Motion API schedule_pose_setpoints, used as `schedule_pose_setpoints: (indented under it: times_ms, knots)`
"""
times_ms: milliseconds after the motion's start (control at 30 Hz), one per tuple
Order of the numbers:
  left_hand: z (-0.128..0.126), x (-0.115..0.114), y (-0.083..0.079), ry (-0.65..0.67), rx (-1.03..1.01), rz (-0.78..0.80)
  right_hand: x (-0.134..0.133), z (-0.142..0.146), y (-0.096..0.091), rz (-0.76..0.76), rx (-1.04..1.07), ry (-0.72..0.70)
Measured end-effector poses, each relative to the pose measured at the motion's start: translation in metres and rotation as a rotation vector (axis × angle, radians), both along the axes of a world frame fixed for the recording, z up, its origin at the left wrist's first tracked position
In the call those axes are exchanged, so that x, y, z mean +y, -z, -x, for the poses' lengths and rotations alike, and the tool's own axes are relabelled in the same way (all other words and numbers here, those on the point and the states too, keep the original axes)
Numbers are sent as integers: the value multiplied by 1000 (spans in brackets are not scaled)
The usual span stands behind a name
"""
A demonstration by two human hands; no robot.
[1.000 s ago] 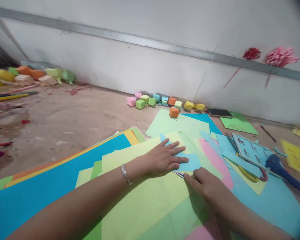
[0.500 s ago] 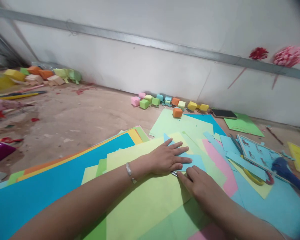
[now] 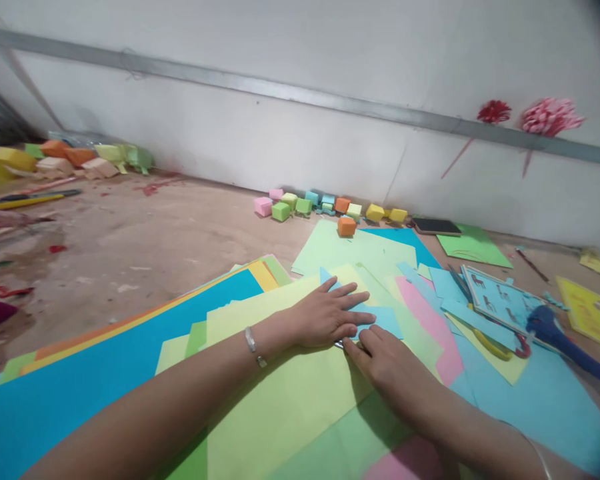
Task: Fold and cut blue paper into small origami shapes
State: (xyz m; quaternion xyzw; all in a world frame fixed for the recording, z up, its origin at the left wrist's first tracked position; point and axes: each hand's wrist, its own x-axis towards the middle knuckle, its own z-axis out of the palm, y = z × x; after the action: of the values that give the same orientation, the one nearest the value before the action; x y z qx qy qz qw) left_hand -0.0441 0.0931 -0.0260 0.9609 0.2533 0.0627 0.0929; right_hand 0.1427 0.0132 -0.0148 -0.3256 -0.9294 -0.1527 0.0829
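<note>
My left hand (image 3: 323,313) lies flat with spread fingers, pressing on a small light-blue paper piece (image 3: 387,321). Just right of it, the bent fingers of my right hand (image 3: 393,367) close on a thin silver-coloured thing (image 3: 339,344). Only a short shiny end of that thing shows, by my left thumb; its kind cannot be made out. Under both hands is a pale yellow-green sheet (image 3: 260,387), on top of a stack of coloured paper.
Small paper cubes (image 3: 281,212) line the wall. A dark phone-like slab (image 3: 436,227) lies behind. At right are scissors (image 3: 493,345), a printed blue card (image 3: 495,300) and a dark-blue glue gun (image 3: 555,327). A blue sheet (image 3: 130,360) extends leftward.
The view has turned slightly, so everything sits a little further left. Both hands keep nearly the same pose and place on the paper.
</note>
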Motion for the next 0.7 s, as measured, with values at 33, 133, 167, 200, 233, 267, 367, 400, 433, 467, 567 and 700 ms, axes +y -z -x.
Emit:
schedule_pose_setpoints:
  times_ms: [33,133,167,200,233,267,367,400,433,467,567,700]
  knots:
    - [0,0,0,1,4,-6,0,1,0,-9,5,-4]
    - [0,1,1,6,11,-5,2,2,0,1,39,-12]
    - [0,1,1,5,7,-3,2,2,-1,11,52,-12]
    - [1,1,2,5,3,-2,3,2,-1,18,62,-10]
    - [1,1,2,4,-2,-2,3,2,-1,23,66,-10]
    - [1,1,2,3,-7,-2,3,1,-1,27,65,-9]
    - [1,0,1,-4,-19,13,-1,-1,2,33,49,1]
    - [0,-1,0,-8,-19,27,-3,-2,3,37,47,6]
    - [0,-2,-2,-13,-16,47,-6,-3,3,42,52,10]
    - [0,-2,-4,-16,-12,67,-10,-5,4,51,62,11]
    - [1,-3,-9,-17,-14,117,-18,-25,-2,106,137,21]
    - [3,-1,-10,-50,-140,159,-20,-91,-20,91,213,136]
